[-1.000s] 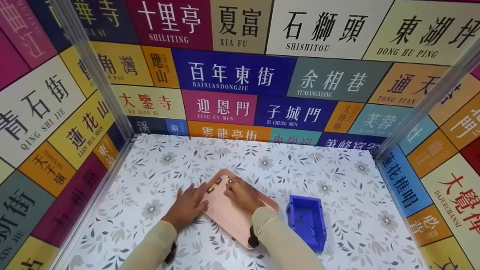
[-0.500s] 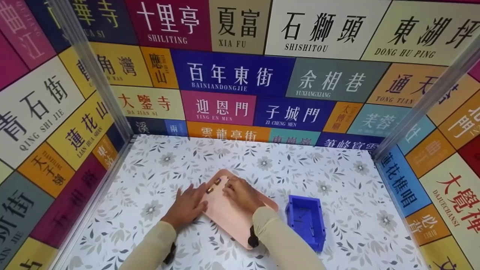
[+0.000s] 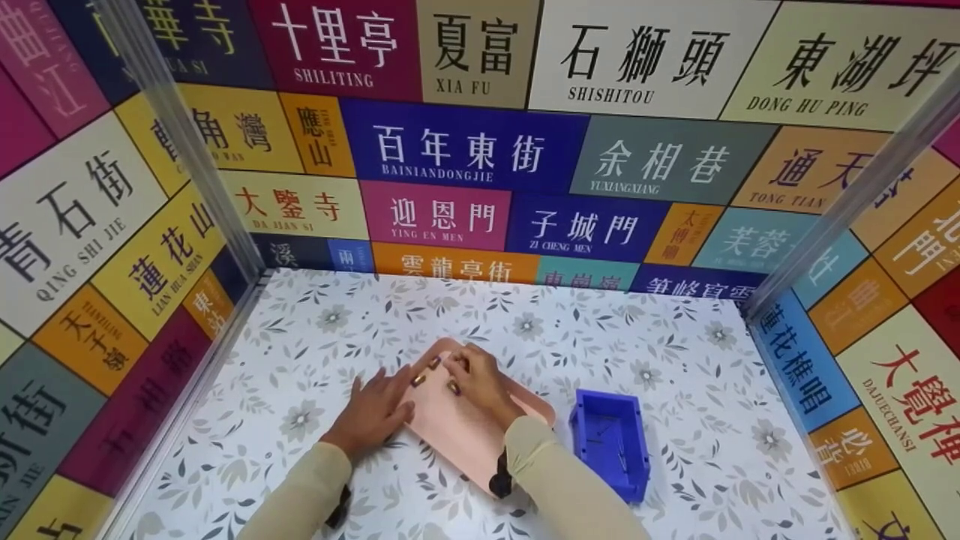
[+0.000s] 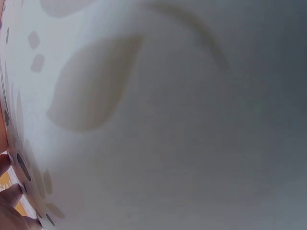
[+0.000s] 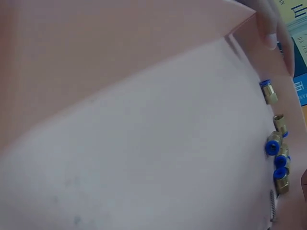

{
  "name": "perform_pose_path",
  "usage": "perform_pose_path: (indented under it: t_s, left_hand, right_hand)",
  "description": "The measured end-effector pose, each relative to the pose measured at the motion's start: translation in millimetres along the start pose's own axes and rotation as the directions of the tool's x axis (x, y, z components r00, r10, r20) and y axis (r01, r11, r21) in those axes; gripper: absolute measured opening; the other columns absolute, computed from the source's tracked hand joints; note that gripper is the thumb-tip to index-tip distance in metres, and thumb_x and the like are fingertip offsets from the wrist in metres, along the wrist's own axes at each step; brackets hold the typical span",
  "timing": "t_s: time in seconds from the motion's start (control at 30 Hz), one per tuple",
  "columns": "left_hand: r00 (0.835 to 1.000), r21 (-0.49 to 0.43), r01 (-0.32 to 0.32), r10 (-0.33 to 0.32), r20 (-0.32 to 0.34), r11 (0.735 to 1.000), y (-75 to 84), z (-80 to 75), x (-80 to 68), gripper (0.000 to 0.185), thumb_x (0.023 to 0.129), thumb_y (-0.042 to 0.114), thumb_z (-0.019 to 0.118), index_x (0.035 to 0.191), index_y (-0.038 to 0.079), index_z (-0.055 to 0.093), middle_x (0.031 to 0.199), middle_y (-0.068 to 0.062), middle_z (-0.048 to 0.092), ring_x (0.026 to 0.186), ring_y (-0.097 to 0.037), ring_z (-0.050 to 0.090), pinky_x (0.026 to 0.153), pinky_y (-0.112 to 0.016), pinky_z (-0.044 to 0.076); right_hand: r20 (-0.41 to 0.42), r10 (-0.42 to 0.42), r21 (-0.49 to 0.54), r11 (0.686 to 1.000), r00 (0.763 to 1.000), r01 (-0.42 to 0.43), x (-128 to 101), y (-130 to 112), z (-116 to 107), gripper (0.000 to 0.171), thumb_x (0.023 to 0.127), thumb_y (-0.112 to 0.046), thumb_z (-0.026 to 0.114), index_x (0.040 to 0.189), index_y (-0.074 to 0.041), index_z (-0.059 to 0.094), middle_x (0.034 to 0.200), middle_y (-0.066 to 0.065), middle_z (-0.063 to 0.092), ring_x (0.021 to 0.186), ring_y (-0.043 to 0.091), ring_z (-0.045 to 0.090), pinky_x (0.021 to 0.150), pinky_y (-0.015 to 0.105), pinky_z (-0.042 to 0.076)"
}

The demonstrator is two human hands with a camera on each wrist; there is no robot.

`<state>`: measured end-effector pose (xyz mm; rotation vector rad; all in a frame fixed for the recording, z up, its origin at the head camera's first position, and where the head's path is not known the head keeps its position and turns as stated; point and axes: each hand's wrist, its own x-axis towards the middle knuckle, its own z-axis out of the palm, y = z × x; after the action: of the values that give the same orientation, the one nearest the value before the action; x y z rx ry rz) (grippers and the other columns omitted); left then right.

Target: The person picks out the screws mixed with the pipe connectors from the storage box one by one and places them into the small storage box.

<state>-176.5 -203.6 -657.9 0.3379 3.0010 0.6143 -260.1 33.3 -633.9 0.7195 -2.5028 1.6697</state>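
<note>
A pink tray [image 3: 480,442] lies tilted on the flowered tablecloth [image 3: 315,352]. Small brass fittings with blue ends [image 3: 417,380] lie near its far left corner, and the right wrist view shows several of them [image 5: 277,154] loose on the tray [image 5: 144,158]. My left hand [image 3: 373,411] lies flat on the cloth with its fingers against the tray's left edge. My right hand [image 3: 478,384] rests on the tray, fingers bent over the fittings, one fitting [image 3: 454,388] beside the thumb. A fingertip [image 5: 268,28] shows at the tray's rim. The left wrist view shows only cloth [image 4: 182,124] and fingertips [image 4: 10,196].
A blue plastic bin [image 3: 609,444] stands to the right of the tray, with a few thin metal parts inside. Walls covered in coloured signs [image 3: 465,150] close in the table on the left, back and right, with metal posts [image 3: 180,135] at the corners.
My right hand has shifted slightly on the tray, and a fitting that lay by its fingertips now lies nearer, beside the thumb. The left hand has stayed in place.
</note>
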Motion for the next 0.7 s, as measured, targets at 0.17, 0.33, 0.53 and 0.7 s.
perform_pose_path:
  t_s: [0.17,0.33,0.53,0.7]
  left_hand:
    - [1.0,-0.005,-0.001,0.001,0.007,1.0,0.4,-1.1,0.5,0.071,0.105,0.059,0.035,0.166,0.03,0.013,0.164,-0.002,0.04,0.157,-0.034,0.023,0.123,-0.069,0.011]
    - [0.999,-0.01,0.035,-0.034,0.04,0.999,2.3,-2.5,-0.3,0.071,0.104,0.061,0.034,0.165,0.035,0.009,0.167,0.003,0.033,0.159,-0.03,0.018,0.126,-0.065,0.008]
    - [0.998,0.008,0.049,-0.049,0.041,0.999,2.5,-0.6,0.6,0.071,0.104,0.059,0.035,0.165,0.034,0.01,0.167,0.001,0.034,0.159,-0.029,0.019,0.126,-0.064,0.007]
    - [0.998,0.011,0.051,-0.052,0.037,0.999,2.9,-0.5,0.6,0.071,0.104,0.058,0.036,0.166,0.032,0.01,0.166,0.0,0.037,0.159,-0.03,0.019,0.126,-0.063,0.007]
  right_hand:
    - [-0.028,-0.039,-0.026,0.999,0.999,0.038,3,-5,-8,0.01,0.097,-0.011,0.069,0.089,-0.007,0.071,0.076,0.003,0.06,0.064,0.002,0.052,0.056,0.017,0.044]
    - [-0.052,-0.02,-0.041,0.999,0.998,0.018,2,-8,-22,0.008,0.096,-0.012,0.071,0.09,-0.007,0.072,0.078,0.002,0.06,0.065,0.006,0.054,0.054,0.018,0.045]
    - [-0.054,0.022,-0.021,1.0,0.998,-0.023,-2,-12,-49,0.013,0.098,-0.016,0.07,0.092,-0.004,0.073,0.078,0.001,0.058,0.066,0.01,0.055,0.053,0.02,0.049]
    - [-0.104,-0.022,-0.073,0.997,0.994,0.014,-3,-16,-76,0.012,0.098,-0.017,0.07,0.088,-0.01,0.072,0.077,0.001,0.061,0.065,0.006,0.051,0.057,0.02,0.043]
